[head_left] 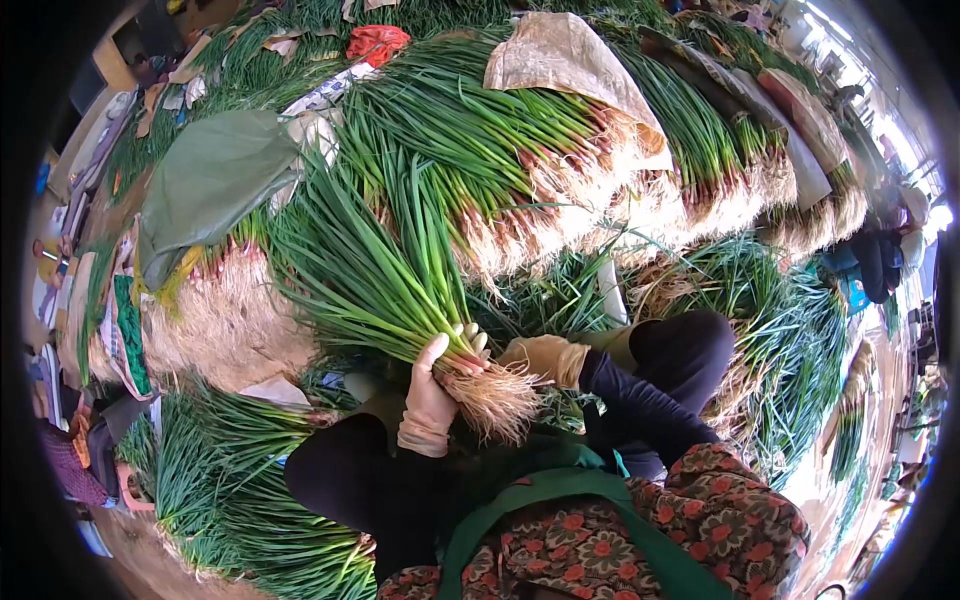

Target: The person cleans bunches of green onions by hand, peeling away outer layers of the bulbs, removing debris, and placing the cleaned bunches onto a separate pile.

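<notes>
A bunch of spring onions (405, 290) is in my left hand (430, 400), which wears a pale glove. My fingers wrap around the stems just above the tangled roots (498, 398), and the leaves fan out to the upper left. Just right of the roots is my right hand (545, 360), also gloved. It looks closed, with its fingers curled and partly hidden; what it holds, if anything, cannot be made out. Under and beyond it lie loose green leaves (540, 295).
Large heaps of spring onions (480, 150) lie ahead, roots toward me. Sacking (560, 60) and a green sheet (215, 185) cover parts of them. More spring onions (240, 480) lie at my left, with a leafy pile (780, 330) at my right. A red bag (377, 43) sits farther back.
</notes>
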`<state>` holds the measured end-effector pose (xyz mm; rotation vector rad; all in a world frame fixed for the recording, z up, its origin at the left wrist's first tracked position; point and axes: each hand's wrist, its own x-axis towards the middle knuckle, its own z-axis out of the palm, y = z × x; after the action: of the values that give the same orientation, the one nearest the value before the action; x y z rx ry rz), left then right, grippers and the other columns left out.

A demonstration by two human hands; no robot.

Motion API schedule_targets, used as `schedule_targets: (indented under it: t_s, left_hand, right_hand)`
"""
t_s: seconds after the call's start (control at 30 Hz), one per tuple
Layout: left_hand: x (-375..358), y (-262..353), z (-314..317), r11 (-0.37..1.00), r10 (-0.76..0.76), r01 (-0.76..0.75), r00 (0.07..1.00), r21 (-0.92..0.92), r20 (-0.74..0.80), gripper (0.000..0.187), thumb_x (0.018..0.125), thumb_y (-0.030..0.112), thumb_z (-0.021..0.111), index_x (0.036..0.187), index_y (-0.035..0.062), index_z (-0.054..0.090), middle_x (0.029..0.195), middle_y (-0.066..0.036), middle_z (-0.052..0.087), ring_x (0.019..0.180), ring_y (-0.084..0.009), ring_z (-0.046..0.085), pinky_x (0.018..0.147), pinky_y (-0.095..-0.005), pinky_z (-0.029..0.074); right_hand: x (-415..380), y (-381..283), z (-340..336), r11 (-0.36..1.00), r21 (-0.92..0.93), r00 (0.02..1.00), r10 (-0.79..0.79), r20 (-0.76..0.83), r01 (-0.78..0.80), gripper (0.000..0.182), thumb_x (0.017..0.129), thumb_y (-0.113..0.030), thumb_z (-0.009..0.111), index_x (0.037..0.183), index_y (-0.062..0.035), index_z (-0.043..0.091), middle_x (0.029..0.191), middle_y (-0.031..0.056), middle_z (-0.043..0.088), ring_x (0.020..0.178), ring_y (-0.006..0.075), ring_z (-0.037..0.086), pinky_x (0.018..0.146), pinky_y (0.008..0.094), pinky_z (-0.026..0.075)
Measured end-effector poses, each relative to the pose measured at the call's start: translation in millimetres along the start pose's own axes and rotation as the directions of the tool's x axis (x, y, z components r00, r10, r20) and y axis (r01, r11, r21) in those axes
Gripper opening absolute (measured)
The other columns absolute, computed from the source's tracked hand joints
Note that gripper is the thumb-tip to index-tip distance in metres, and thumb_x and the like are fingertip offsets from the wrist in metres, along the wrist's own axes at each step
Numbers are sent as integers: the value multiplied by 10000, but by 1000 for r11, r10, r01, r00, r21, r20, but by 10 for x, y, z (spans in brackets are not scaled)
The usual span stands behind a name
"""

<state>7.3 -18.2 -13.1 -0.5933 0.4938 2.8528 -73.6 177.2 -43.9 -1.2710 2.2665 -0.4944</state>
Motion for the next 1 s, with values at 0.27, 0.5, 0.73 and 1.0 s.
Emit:
schedule_targets:
  t_s: [0.27, 0.5, 0.73, 1.0]
  left_hand:
    - [-124, -118, 56, 984, 45, -45, 999, 170, 2, 377, 908, 232, 496, 1173, -36, 510, 1109, -170, 587, 999, -298, 591, 905, -421, 471]
    - [-211, -17, -34, 999, 30, -32, 983, 8, 181, 399, 873, 319, 530, 1135, 18, 514, 969, -117, 586, 864, -238, 572, 875, -409, 442]
    - [-275, -42, -93, 997, 62, -68, 984, 27, 164, 409, 875, 328, 513, 1116, -2, 504, 996, -120, 571, 877, -239, 559, 850, -410, 447]
    - [-342, -47, -47, 1000, 29, -28, 985, -4, 167, 464, 906, 293, 492, 1270, 8, 452, 1200, -133, 532, 972, -224, 539, 875, -399, 435]
  right_hand:
    - [727, -184, -209, -49, 958, 881, 383, 280, -283, 401, 954, -445, 460, 750, -103, 507, 537, -7, 448, 395, 122, 395, 367, 257, 356]
    - [744, 65, 851, -507, 853, 927, 250, 279, -120, 387, 949, -467, 461, 968, -99, 576, 625, -25, 525, 474, 94, 470, 428, 239, 398]
    - [843, -625, -117, -538, 842, 825, 455, 335, -46, 235, 967, -341, 470, 846, -147, 525, 567, -38, 466, 388, 99, 370, 332, 245, 305]
    - [724, -327, -118, -272, 960, 885, 462, 64, 73, 401, 938, -485, 476, 905, -100, 582, 556, -59, 423, 391, 67, 359, 344, 223, 279]
